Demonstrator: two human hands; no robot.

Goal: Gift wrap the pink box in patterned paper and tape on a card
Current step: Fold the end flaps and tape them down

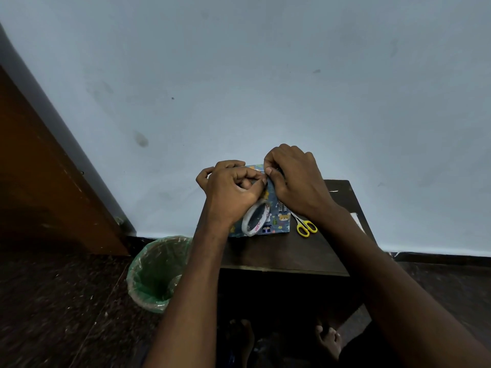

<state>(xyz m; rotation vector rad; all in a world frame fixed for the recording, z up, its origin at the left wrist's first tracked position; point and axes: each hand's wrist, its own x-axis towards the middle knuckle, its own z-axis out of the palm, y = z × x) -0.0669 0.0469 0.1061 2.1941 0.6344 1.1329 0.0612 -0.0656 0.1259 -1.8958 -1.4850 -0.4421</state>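
Where hands (265,179) meet, perhaps tape.

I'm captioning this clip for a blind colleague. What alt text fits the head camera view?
Both hands, left and right, pinch at the top of a box wrapped in patterned paper on a dark table. A tape roll hangs around the left hand's fingers, yellow scissors lie to the right, and a lined green bin stands on the floor to the left.

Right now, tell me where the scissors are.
In the head view, the yellow-handled scissors lie on the dark table, right of the wrapped box, just under the right hand.
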